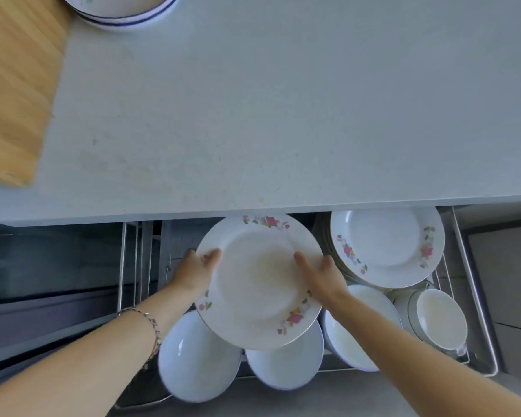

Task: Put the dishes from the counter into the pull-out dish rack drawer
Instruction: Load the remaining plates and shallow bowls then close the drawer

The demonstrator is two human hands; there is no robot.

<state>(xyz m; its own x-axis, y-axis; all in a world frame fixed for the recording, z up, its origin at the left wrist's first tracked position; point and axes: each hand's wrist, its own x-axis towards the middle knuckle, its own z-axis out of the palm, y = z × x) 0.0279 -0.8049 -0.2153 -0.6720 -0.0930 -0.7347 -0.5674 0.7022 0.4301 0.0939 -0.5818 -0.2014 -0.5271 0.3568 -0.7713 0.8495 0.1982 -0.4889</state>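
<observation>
A white plate with pink flowers on its rim (254, 284) hangs over the pull-out dish rack drawer (475, 296), held by both hands. My left hand (194, 272) grips its left rim, thumb on top. My right hand (321, 275) grips its right rim. To the right in the drawer leans a stack of matching flowered plates (385, 245). Below the held plate lie white bowls (196, 359) (283, 365) (352, 335), and a cup (439, 320) sits at the right. On the counter (283, 115), blue-rimmed bowls (118, 13) stand stacked at the far left.
A wooden cutting board (15, 85) lies on the counter's left end. The counter edge overhangs the back of the drawer. Metal wire dividers (136, 260) stand at the drawer's left side. A grey cabinet front (503, 281) is to the right.
</observation>
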